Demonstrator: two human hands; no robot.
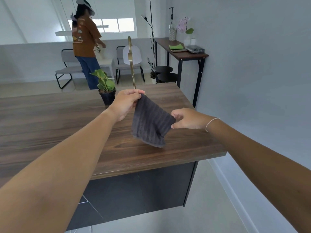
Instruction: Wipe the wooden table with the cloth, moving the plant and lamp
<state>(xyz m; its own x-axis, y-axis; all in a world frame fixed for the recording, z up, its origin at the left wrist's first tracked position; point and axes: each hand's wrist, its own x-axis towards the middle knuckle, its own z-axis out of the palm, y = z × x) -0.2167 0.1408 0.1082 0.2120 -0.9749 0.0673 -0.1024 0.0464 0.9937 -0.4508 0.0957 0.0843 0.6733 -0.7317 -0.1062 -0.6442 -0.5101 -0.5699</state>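
While my left hand [125, 105] hid the lamp [131, 64] base, both hands pinched the ribbed grey cloth [150, 122], right hand [188, 119] at its corner.

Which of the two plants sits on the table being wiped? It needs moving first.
The green-leaved plant in the black pot, on the dark wooden table beside the left hand; the pink-flowered one stands on the far console.

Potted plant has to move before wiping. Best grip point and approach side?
Grip the plant's black pot around its wall, below the rim, probably coming from the near-left side. The leaves spread over the top, so a top grasp looks poor, and the brass lamp stem stands close on its right. Both hands now hold the cloth.
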